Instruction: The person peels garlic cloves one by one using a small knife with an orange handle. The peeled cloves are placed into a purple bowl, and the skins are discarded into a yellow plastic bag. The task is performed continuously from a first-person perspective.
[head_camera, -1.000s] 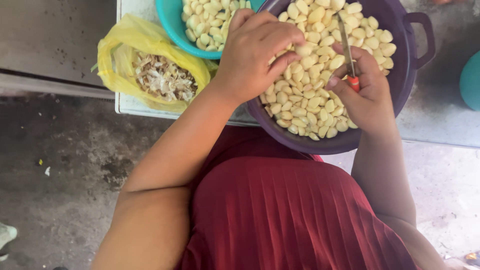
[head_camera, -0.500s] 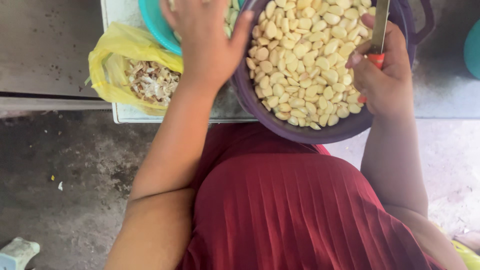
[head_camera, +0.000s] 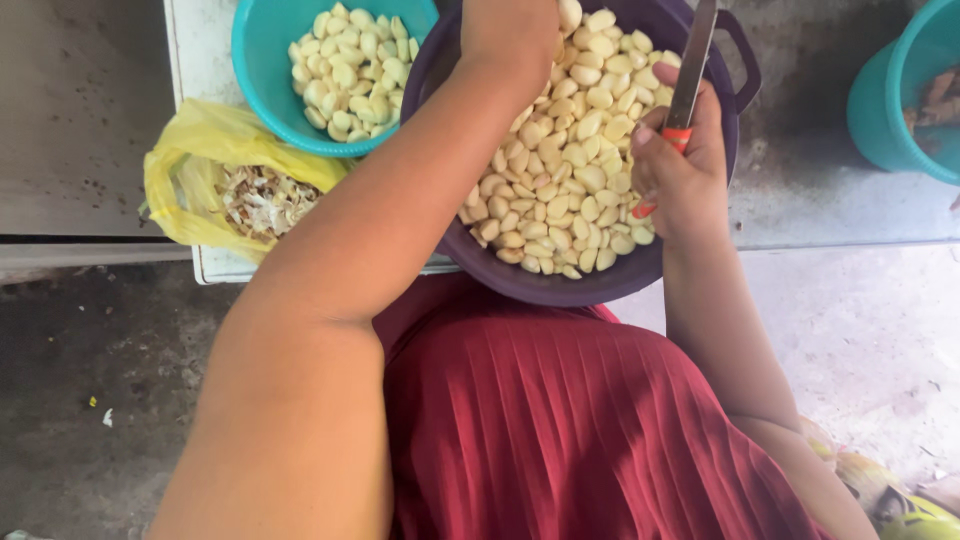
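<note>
A dark purple bowl full of peeled garlic cloves rests against my lap at the edge of a white board. My left hand reaches over the bowl's far side; its fingers run out of the top of the view, so what it holds is hidden. My right hand sits at the bowl's right rim, closed on a knife with a red handle and the blade pointing away. A teal bowl with more peeled cloves stands to the left.
A yellow plastic bag holding garlic skins lies at the left, below the teal bowl. Another teal tub stands at the far right on the grey slab. Bare concrete floor lies below on both sides of my red skirt.
My left hand has left the pile of cloves and moved up and away over the bowl's far rim. My right hand with the knife has stayed at the right rim. The view has shifted.
</note>
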